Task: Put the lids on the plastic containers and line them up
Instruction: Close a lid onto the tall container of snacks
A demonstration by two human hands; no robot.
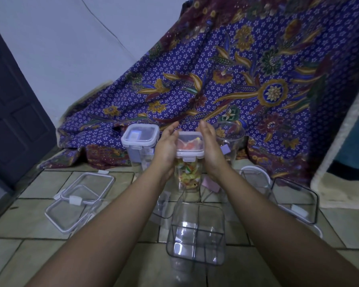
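Clear plastic container (188,175) with its lid (190,147) on sits pressed between left hand (166,147) and right hand (211,147), fingers straight.

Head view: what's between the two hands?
In the head view, the left hand and right hand flank a tall clear filled container, its lid on top.

A tall clear container (188,179) filled with colourful snacks is seen at the centre of the frame. Its lid (190,147) is flanked by the left hand (166,148) and the right hand (211,148), whose fingers are held straight. A lidded container (140,139) is placed just to its left. An empty open container (196,230) is seen at lower centre, and loose lids (79,201) at lower left.
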